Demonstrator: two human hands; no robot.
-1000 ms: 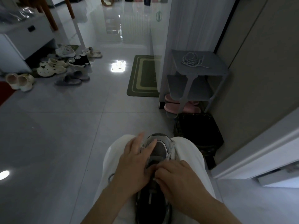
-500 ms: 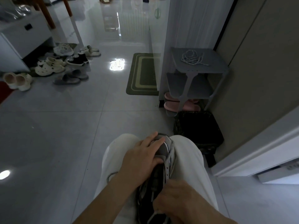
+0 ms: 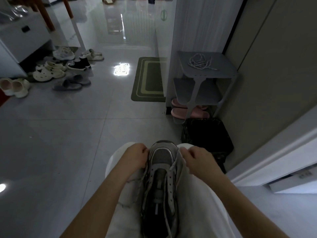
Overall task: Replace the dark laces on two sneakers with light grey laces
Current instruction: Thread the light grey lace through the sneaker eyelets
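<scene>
A grey sneaker (image 3: 161, 170) lies on my lap between my knees, toe pointing away from me. A light grey lace (image 3: 174, 164) runs through its front eyelets, one end to each side. My left hand (image 3: 135, 156) grips the left end beside the toe. My right hand (image 3: 197, 159) pinches the right end and holds it up and outward. The rest of the eyelets down the tongue look bare. Another coil of light laces (image 3: 200, 61) lies on top of the grey shoe rack (image 3: 228, 73).
The rack holds pink slippers (image 3: 178, 112) at its base, with a dark basket (image 3: 207, 134) in front of it, near my right knee. A green mat (image 3: 151, 79) lies on the tiled floor ahead. Several shoes (image 3: 51, 71) are scattered at far left.
My hands left the middle of the sneaker and moved apart to either side of the toe, each pulling a lace end taut. The sneaker's toe and tongue now show.
</scene>
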